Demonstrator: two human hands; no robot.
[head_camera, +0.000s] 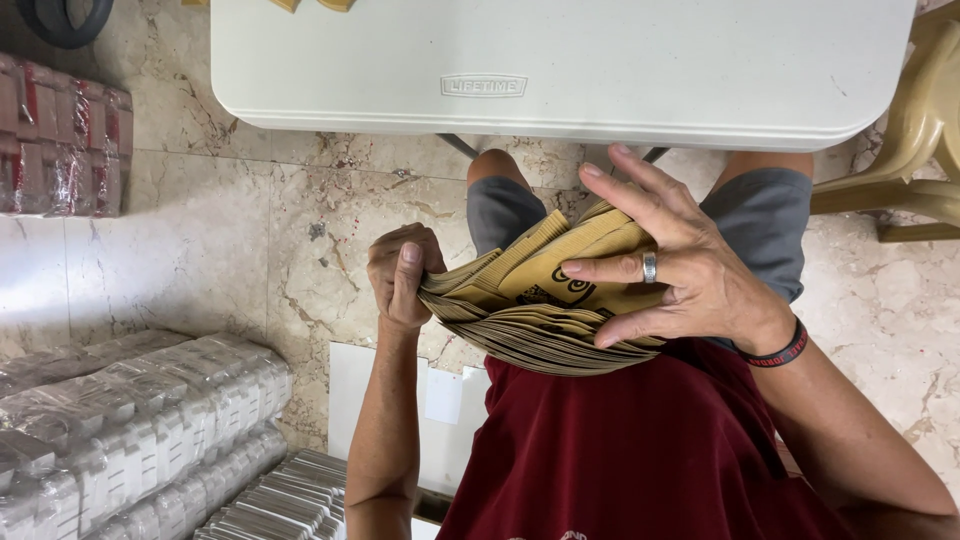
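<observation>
I sit with a thick stack of flat brown paper sleeves (545, 335) held over my lap, fanned out along its top edge. My left hand (400, 275) is shut on the stack's left end, thumb on top. My right hand (670, 265), with a ring and a dark wristband, lies over the right side of the stack. Its fingers are spread and lift the upper sleeves apart, and one sleeve shows a black printed mark (570, 285). Below the stack are my red shirt and grey shorts.
A white plastic folding table (560, 70) stands just beyond my knees. A beige plastic chair (920, 130) is at the right. On the marble floor at the left lie plastic-wrapped bundles (130, 430), red-and-white wrapped packs (60, 135) and white flat sheets (440, 400).
</observation>
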